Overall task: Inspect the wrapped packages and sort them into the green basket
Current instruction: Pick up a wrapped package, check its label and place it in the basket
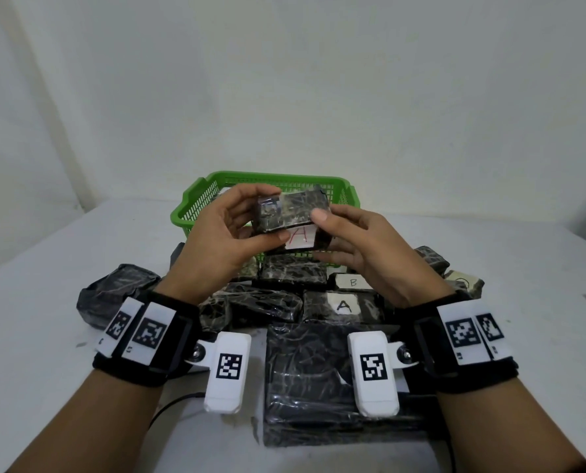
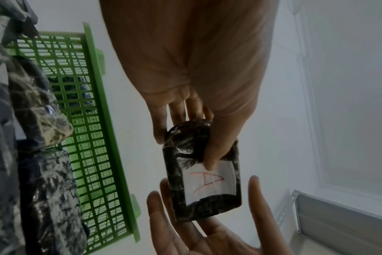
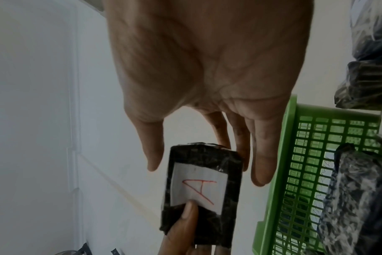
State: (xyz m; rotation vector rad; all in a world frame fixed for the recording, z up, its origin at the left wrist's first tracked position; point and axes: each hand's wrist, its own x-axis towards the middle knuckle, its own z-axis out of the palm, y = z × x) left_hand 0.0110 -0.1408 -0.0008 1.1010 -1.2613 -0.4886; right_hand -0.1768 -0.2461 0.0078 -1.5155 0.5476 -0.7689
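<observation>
**Spotter:** You've got the small wrapped package lifted in front of the green basket, at twelve o'clock from the pile of packages on the table. Your left hand is pinching one end, thumb on the label side and fingers behind. Your right hand pinches the other end: thumb on the top edge, fingers underneath.

**Operator:** How will it handle?

**Spotter:** Judging by the glossy film, it's slick; its boxy corners suggest something stiff inside, and it looks light enough for a fingertip hold. Keep your grip across the short ends, pads on the dark wrap, not on the white label with the red A.

**Operator:** And the rest?

**Spotter:** At six o'clock below your hands, labels A and B face up; others hide theirs.
</observation>
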